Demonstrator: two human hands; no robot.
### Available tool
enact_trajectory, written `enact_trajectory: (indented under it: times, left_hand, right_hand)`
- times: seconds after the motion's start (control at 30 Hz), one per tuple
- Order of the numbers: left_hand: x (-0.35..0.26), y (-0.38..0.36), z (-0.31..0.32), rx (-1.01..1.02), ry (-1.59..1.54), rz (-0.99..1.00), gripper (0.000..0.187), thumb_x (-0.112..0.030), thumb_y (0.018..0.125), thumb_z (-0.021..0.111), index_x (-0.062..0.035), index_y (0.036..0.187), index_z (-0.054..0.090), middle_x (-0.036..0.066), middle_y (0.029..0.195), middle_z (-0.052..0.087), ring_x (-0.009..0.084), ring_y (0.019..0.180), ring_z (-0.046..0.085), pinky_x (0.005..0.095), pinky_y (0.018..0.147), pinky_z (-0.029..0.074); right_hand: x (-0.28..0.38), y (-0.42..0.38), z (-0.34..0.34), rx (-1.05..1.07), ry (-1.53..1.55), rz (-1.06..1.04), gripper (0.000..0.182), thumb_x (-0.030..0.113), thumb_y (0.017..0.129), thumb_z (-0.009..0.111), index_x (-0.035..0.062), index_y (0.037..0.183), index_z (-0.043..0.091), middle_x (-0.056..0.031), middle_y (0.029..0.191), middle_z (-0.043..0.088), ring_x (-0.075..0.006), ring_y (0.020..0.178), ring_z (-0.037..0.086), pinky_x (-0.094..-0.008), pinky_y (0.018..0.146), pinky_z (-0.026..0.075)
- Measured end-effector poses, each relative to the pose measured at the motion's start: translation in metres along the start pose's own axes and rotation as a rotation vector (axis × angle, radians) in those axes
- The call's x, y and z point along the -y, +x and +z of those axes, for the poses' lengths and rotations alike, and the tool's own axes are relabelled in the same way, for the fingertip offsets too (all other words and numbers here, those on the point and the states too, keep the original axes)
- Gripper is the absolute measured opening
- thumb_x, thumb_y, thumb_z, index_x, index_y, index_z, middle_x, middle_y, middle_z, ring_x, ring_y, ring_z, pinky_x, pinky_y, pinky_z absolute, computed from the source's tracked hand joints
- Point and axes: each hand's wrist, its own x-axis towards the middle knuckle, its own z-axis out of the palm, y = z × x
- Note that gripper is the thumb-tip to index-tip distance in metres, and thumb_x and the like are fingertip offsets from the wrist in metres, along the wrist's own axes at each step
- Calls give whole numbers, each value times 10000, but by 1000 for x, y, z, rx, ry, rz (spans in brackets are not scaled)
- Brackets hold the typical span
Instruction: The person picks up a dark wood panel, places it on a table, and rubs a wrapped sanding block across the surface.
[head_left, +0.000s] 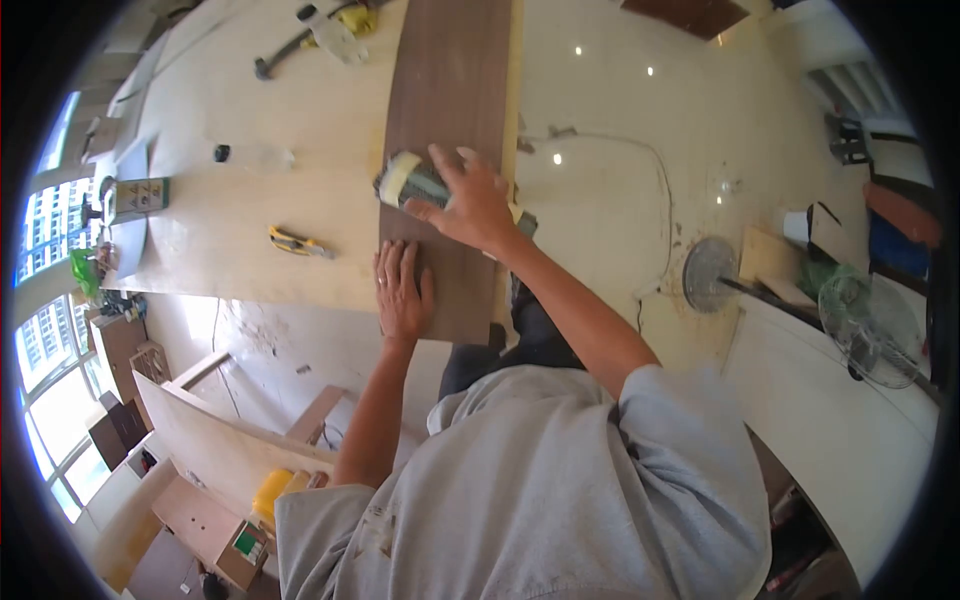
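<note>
My left hand (402,290) lies flat on a dark brown wood-grain strip (450,70), fingers stretched toward the far end, with a ring on one finger. Just beyond it, my right hand (470,200) is closed over a dark green and cream tool (410,182) that rests across the strip. My palm and fingers cover much of this tool, so its exact kind is hidden. The strip lies along the right edge of a large pale wooden board (330,200). To the left of my left hand, a yellow utility knife (298,242) lies on the board.
A hammer (285,55), a clear bottle (338,40) and another clear bottle (265,157) lie on the board. A tin (140,197) stands at its left edge. On the right are a cable on the tiled floor (590,190) and a standing fan (868,325).
</note>
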Motion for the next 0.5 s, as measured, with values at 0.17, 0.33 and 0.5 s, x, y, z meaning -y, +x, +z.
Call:
enact_trajectory:
  times: [0.17,0.33,0.5]
  left_hand:
    - [-3,-4,-8,6,-59,-18,498,-238,1021,624,-60,1482,556,189,1531,515,407,1521,391,577,1298,263]
    - [0,-9,-1,-48,-57,19,499,-253,1028,613,-59,1484,554,187,1525,522,397,1512,405,563,1297,270]
    - [5,-14,-5,-91,-73,43,473,-246,1036,601,-54,1467,559,182,1520,530,385,1512,408,551,1292,281]
  right_hand:
    - [28,-4,-147,-56,1855,368,574,567,1055,561,100,1390,565,-128,1134,635,-234,867,574,-474,916,456]
    - [87,-43,-204,-111,1893,295,520,550,1081,499,103,1335,572,-100,1053,618,-210,784,540,-447,889,445]
    - [119,-75,-197,-58,1745,167,536,545,1087,496,82,1349,559,-98,1068,617,-203,787,547,-439,892,454]
